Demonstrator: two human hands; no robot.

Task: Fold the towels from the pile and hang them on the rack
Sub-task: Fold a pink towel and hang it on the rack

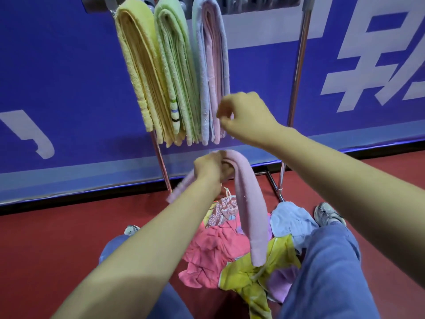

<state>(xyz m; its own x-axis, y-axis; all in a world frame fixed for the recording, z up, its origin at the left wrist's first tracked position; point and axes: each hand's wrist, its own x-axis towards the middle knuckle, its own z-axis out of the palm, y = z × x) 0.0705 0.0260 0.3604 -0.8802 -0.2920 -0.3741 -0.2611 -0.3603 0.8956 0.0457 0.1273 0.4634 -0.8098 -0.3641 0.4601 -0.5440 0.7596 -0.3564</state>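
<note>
At the left end of the rack (299,65), three folded towels hang finished: yellow towel (138,65), green towel (174,65), blue-and-pink towel (211,65). Below them, the left grip (209,169) clutches a pink towel (250,215), which is draped and unhung. The right grip (246,118) is curled; whether it holds anything cannot be told. A sizeable pile (218,249) remains on the floor. The rail to the right offers room.

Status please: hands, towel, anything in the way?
Left hand grips pink towel above pile. Right hand curled beside hung blue-pink towel, grip unclear. Nothing blocks rack.
</note>
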